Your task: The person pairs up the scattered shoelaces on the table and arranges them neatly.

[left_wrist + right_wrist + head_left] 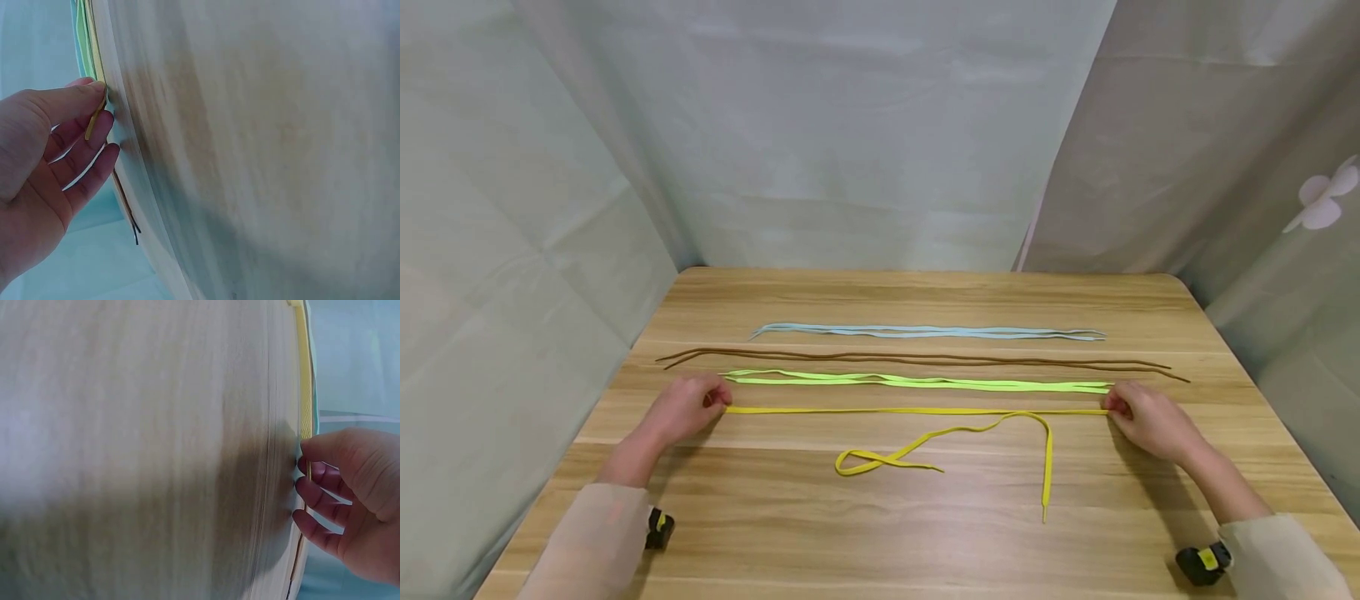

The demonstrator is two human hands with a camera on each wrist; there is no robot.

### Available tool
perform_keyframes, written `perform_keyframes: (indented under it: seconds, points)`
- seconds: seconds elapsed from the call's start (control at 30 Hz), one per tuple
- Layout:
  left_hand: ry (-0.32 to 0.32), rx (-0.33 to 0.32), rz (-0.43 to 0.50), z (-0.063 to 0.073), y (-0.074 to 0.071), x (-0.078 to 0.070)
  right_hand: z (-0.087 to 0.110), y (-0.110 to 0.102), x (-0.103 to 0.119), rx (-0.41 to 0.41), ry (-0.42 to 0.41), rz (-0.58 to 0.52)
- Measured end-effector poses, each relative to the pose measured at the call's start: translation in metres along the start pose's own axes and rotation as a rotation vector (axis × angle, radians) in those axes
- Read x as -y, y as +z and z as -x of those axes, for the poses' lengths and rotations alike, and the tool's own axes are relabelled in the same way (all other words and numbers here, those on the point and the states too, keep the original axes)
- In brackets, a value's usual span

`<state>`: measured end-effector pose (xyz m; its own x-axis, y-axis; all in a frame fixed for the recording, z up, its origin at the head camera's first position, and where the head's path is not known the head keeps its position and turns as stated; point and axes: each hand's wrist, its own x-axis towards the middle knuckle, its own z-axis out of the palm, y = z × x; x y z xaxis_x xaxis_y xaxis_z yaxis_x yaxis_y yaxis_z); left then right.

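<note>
A flat yellow shoelace [880,410] stretches straight across the table between two hands. Its left end is pinched by my left hand [688,408], and its tip sticks out past the thumb in the left wrist view [94,119]. My right hand [1153,419] pinches the other end between thumb and forefinger. Nearer to me lies a second yellow shoelace [955,430], with a loop at its left and a bend at its right. Just beyond the stretched lace run neon green shoelaces [925,382], lying side by side, close to both hands.
Brown shoelaces [925,359] lie behind the green ones, and light blue shoelaces [925,332] farther back. All rest on a wood-grain table [820,542]. Pale curtains [850,150] hang behind it and along both sides.
</note>
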<state>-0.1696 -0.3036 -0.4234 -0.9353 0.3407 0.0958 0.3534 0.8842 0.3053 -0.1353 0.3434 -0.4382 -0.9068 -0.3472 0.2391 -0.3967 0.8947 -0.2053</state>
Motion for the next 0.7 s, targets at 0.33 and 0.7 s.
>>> perform_keyframes:
  seconds: [0.33,0.7]
  points:
    - [-0.038,0.026,-0.013,-0.0044,0.0023,-0.0031,0.0001,0.0007,-0.0004,0.012,0.01,-0.012]
    - [-0.027,0.017,-0.005,-0.0025,0.0009,-0.0028,0.0017,-0.0003,0.0029,-0.017,-0.017,-0.001]
